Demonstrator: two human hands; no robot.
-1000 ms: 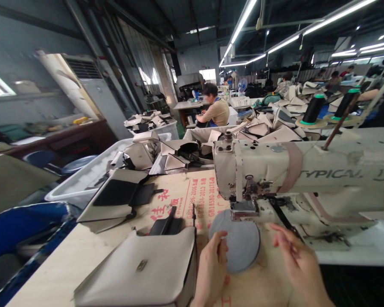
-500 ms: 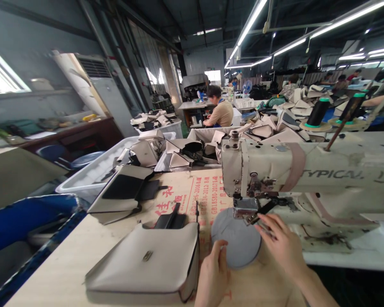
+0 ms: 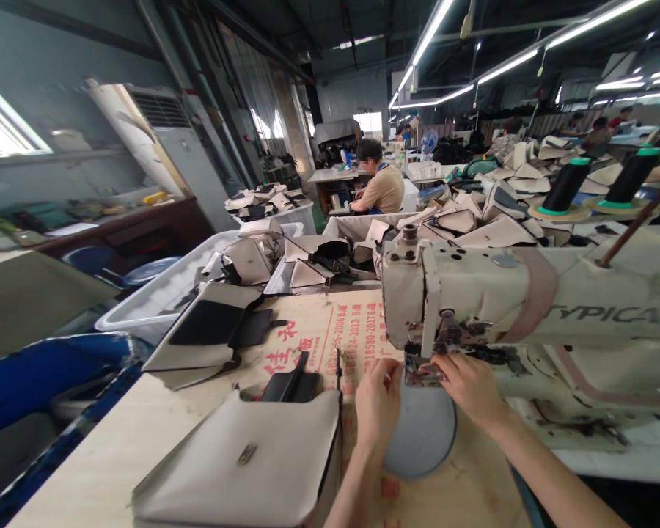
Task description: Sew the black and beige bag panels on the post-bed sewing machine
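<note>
My left hand [image 3: 378, 400] and my right hand [image 3: 469, 381] are both up at the presser foot area [image 3: 422, 370] of a cream sewing machine [image 3: 528, 308]. Fingers of each hand are pinched close by the needle; what they grip is too small to make out. A grey round plate [image 3: 426, 436] lies under the hands on the table. A beige bag with a metal clasp [image 3: 242, 458] lies left of my left forearm, with a black strap piece [image 3: 294, 385] behind it.
Another beige and black bag part [image 3: 209, 334] rests further left on the wooden table [image 3: 115, 462]. White bins [image 3: 159, 304] of bag pieces stand behind. Two black thread cones [image 3: 566, 187] are at the right. A seated person [image 3: 382, 187] works far back.
Both hands have moved up from the grey round plate to the presser foot. The view has shifted slightly to the left.
</note>
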